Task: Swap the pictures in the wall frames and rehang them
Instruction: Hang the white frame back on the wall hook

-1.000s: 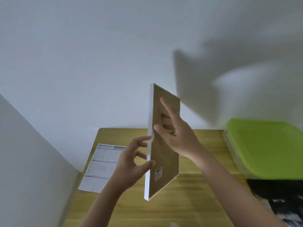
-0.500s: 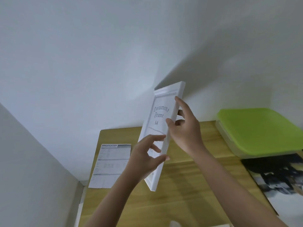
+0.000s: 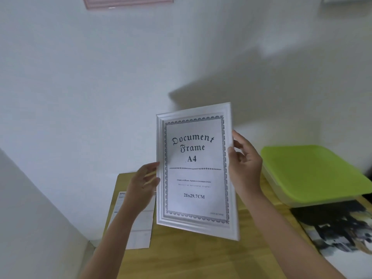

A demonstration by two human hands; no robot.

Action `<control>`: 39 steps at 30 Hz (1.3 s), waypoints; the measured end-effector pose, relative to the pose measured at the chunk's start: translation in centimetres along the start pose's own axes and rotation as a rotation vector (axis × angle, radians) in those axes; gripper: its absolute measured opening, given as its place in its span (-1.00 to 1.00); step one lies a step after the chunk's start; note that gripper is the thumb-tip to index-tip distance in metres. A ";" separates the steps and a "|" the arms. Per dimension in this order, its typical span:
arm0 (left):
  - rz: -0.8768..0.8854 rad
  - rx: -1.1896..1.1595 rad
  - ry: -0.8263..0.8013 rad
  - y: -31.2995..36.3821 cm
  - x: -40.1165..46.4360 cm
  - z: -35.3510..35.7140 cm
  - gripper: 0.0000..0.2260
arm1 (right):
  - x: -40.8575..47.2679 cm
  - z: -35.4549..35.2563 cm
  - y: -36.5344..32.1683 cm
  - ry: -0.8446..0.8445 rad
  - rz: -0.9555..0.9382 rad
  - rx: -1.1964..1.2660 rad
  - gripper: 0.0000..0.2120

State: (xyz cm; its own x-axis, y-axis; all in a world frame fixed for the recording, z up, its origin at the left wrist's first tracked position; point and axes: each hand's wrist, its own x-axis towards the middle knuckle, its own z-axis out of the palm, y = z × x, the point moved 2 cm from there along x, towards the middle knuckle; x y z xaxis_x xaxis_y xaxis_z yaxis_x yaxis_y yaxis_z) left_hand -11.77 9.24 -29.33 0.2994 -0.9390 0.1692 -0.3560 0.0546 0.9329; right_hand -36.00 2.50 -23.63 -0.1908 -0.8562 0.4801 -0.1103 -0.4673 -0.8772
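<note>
I hold a white picture frame [image 3: 196, 170] upright in front of me, its front facing me, above the wooden table [image 3: 201, 256]. Behind its glass is a sheet printed "Document Frame A4". My left hand [image 3: 144, 184] grips the frame's left edge. My right hand [image 3: 244, 164] grips its right edge, thumb in front and fingers behind. A pink frame [image 3: 128, 2] hangs on the white wall at the top edge of the view, only its lower part showing. A dark painted picture [image 3: 340, 228] lies on the table at the right.
A printed specification sheet [image 3: 136, 224] lies flat on the table's left side, partly behind my left forearm. A box with a lime-green lid [image 3: 316, 174] stands at the back right, next to the wall. Left of the table stands a white side wall.
The frame has been turned from showing its brown backing to showing its front square to me. Both hands shifted to its side edges. The view tilted up, revealing the pink frame.
</note>
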 end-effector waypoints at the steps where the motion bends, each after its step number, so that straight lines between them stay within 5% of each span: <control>1: -0.007 -0.020 0.002 0.5 0.3 0.1 -0.62 | 0.6 -0.2 0.1 0.002 -0.020 0.007 -0.67; 13: 0.203 -0.199 0.096 11.2 7.6 2.2 -0.58 | 14.2 -2.7 -3.2 -0.026 -0.201 0.175 -0.63; 25: 0.571 -0.107 0.213 25.8 17.8 3.6 -0.41 | 30.8 -3.8 -11.1 0.033 -0.519 0.195 -0.61; 39: 0.638 -0.076 0.324 28.1 24.3 6.0 -0.41 | 38.8 -1.1 -9.5 0.061 -0.517 0.222 -0.61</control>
State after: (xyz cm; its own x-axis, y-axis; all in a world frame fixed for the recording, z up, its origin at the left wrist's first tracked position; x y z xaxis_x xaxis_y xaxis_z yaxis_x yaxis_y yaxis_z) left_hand -19.80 -14.12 -0.92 0.3054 -0.5686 0.7638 -0.4904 0.5937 0.6380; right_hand -43.44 -25.99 3.32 -0.2232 -0.4921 0.8414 0.0018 -0.8634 -0.5045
